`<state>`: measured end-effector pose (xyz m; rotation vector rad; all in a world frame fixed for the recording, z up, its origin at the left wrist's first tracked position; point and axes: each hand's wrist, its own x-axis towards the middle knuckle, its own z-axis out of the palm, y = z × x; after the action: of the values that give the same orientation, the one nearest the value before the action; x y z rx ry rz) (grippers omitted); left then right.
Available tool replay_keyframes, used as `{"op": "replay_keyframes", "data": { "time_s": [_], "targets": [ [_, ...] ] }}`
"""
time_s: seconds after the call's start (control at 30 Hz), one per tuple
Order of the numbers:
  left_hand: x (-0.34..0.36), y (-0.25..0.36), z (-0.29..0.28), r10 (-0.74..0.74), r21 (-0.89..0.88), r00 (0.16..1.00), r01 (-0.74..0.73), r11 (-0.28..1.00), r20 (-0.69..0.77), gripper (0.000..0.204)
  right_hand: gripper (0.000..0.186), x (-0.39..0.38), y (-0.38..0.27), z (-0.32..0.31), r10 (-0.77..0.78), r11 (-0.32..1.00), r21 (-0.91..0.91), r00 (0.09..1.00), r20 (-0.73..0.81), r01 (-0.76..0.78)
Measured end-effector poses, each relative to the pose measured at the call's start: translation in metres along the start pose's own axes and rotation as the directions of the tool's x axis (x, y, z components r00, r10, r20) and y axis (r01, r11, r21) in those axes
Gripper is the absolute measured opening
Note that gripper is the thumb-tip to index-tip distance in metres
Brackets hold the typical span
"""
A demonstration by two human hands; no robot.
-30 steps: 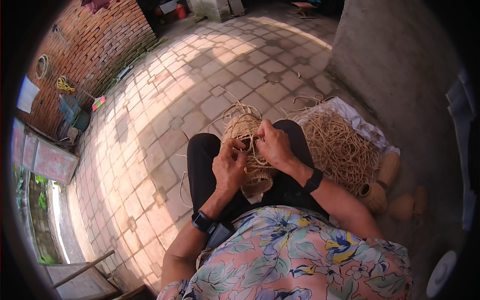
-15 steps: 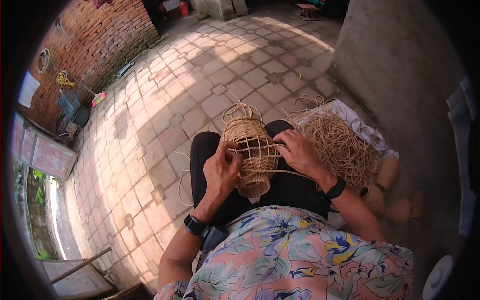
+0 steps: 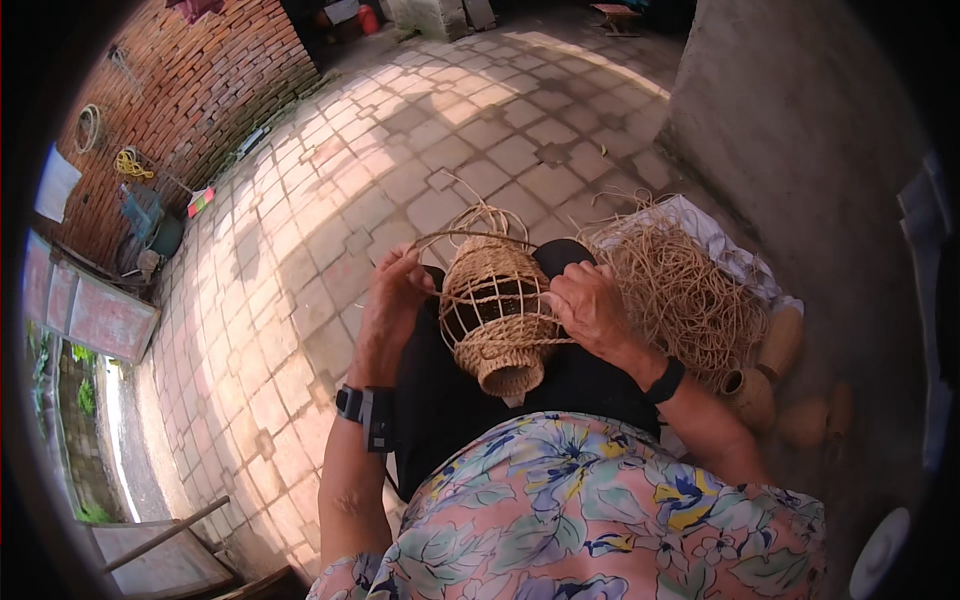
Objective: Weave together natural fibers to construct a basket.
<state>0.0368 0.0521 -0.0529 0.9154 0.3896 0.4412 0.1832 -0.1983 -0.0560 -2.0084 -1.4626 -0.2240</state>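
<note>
A tan woven basket (image 3: 503, 330) lies on its side in the person's lap, over black trousers (image 3: 440, 430), its narrow neck toward the lap's near edge, by the flowered shirt (image 3: 600, 500). A middle band is open lattice with dark gaps; the parts on either side are closely woven. Loose cord ends (image 3: 497, 214) curl past its far end.

The left hand (image 3: 397, 280) is off the basket's left side, thumb and fingers together, clamped on a strand of cord (image 3: 470, 233) that arches across the basket's far part. The right hand (image 3: 592, 308) touches the basket's right side beside the lattice, fingers bent; whether they pinch a rib or a cord I cannot tell. Each wrist wears a dark band.

On the paved floor (image 3: 320, 230), right of the knees, a tangled heap of cord (image 3: 685, 285) covers much of a white sheet (image 3: 742, 265). Brown woven vessels (image 3: 782, 340) lie beside the sheet's near right corner. A grey wall (image 3: 800, 130) borders the floor's right edge.
</note>
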Motion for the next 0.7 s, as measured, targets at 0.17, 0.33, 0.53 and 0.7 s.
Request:
{"op": "replay_keyframes", "data": {
  "time_s": [0.17, 0.33, 0.53, 0.7],
  "targets": [
    [-0.053, 0.111, -0.146, 0.191, -0.076, 0.934, -0.223, 0.972, -0.302, 0.021, 0.016, -0.020, 0.043, -0.017, 0.410, 0.911, -0.039, 0.894, 0.180, -0.409],
    [-0.116, 0.131, -0.172, 0.629, 0.761, 0.430, 0.337, 0.554, -0.648, 0.064, 0.020, -0.007, 0.028, -0.003, 0.149, 0.988, -0.035, 0.984, -0.099, -0.153],
    [-0.076, 0.047, -0.029, 0.632, 0.929, 0.769, -0.153, 0.336, -0.102, 0.025, 0.017, -0.005, 0.024, 0.003, 0.005, 0.999, 0.042, 0.999, 0.047, -0.007],
    [-0.069, 0.000, 0.067, 0.296, 0.853, 0.938, -0.299, 0.428, 0.181, 0.012, 0.014, -0.061, 0.108, -0.016, 0.539, 0.832, -0.289, 0.815, 0.213, -0.474]
  ]
}}
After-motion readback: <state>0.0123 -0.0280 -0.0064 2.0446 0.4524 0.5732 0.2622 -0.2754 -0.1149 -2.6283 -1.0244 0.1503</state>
